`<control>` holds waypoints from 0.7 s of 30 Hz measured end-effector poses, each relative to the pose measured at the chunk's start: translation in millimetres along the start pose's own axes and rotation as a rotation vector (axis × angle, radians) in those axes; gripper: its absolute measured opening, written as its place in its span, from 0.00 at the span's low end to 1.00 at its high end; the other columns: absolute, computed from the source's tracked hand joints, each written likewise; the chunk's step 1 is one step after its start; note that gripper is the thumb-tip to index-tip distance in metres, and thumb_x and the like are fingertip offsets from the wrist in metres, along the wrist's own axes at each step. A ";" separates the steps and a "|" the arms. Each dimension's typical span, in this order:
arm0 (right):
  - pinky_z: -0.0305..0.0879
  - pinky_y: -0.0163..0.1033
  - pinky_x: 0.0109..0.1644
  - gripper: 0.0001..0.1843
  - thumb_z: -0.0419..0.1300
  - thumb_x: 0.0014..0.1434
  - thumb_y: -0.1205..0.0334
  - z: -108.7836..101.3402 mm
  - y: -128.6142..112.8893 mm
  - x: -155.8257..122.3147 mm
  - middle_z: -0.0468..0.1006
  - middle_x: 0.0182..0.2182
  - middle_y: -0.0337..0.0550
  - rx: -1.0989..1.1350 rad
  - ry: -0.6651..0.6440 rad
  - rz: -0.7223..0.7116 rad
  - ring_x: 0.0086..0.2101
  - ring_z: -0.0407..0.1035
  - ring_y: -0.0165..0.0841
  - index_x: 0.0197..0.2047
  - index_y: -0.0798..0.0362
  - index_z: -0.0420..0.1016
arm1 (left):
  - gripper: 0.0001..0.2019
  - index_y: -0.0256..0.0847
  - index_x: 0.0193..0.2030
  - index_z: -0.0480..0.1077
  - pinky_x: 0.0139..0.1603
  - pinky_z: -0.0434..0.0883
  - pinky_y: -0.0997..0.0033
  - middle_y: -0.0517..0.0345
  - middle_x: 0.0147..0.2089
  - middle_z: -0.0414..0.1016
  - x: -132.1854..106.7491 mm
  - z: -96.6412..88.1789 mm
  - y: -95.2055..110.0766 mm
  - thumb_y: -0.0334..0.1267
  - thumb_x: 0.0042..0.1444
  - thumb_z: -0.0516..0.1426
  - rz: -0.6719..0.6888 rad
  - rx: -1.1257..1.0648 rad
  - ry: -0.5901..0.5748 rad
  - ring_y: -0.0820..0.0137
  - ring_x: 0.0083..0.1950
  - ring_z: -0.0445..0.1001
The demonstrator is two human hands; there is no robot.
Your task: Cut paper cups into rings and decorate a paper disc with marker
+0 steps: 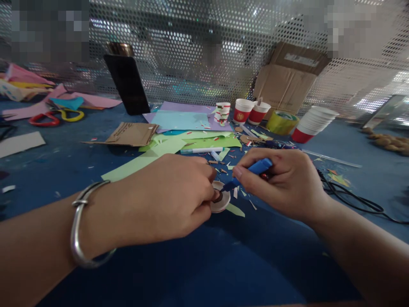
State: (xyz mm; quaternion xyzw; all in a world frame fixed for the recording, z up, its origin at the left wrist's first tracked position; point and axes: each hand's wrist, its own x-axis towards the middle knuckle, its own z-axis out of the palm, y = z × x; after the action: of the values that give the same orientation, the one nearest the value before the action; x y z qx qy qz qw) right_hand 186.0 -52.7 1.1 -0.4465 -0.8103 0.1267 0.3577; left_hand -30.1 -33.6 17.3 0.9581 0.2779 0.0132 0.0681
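Observation:
My left hand point(166, 198), with a silver bangle at its wrist, is closed, its fingertips pressed on a small brown disc point(219, 197). The disc lies on a round white piece point(225, 202) that looks like the bottom of a paper cup; how tall this piece is I cannot tell. Pinched in my right hand point(277, 179) is a blue marker point(255, 167), slanted down to the left. Its dark tip meets the edge of the brown disc. My left fingers partly cover the white piece.
Paper scraps and colored sheets point(182, 117) lie behind my hands. Farther back stand red-and-white paper cups point(243, 111), yellow tape point(282, 123), a stack of cups point(315, 123) and a phone point(127, 83). Scissors point(44, 119) lie left; a black cable point(354, 202) runs right.

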 end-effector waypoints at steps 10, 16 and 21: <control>0.59 0.33 0.24 0.09 0.62 0.59 0.63 1.4 -2.5 -1.4 0.77 0.22 0.37 -0.039 0.009 0.002 0.22 0.68 0.28 0.26 0.51 0.74 | 0.08 0.44 0.27 0.70 0.29 0.60 0.60 0.55 0.26 0.72 -7.5 4.7 6.9 0.37 0.57 0.53 -0.038 0.026 -0.033 0.64 0.26 0.70; 0.59 0.34 0.25 0.09 0.61 0.59 0.64 0.2 -3.4 -0.4 0.75 0.22 0.36 -0.083 0.021 -0.050 0.21 0.66 0.27 0.27 0.50 0.72 | 0.05 0.45 0.29 0.68 0.27 0.55 0.61 0.56 0.25 0.72 -11.5 5.5 14.5 0.36 0.55 0.54 -0.054 0.053 -0.014 0.63 0.25 0.70; 0.61 0.34 0.29 0.07 0.60 0.60 0.66 0.4 -4.7 -2.4 0.76 0.23 0.37 -0.166 0.028 -0.159 0.22 0.68 0.27 0.28 0.51 0.73 | 0.05 0.45 0.35 0.69 0.24 0.53 0.62 0.58 0.25 0.72 -15.5 9.6 17.9 0.34 0.56 0.52 -0.036 0.074 -0.004 0.65 0.22 0.69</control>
State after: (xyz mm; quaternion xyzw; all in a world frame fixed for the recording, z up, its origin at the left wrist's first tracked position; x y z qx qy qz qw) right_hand 183.6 -57.3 2.2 -0.4105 -0.8458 0.0241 0.3400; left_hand -33.1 -58.1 10.5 0.9549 0.2952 -0.0004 0.0332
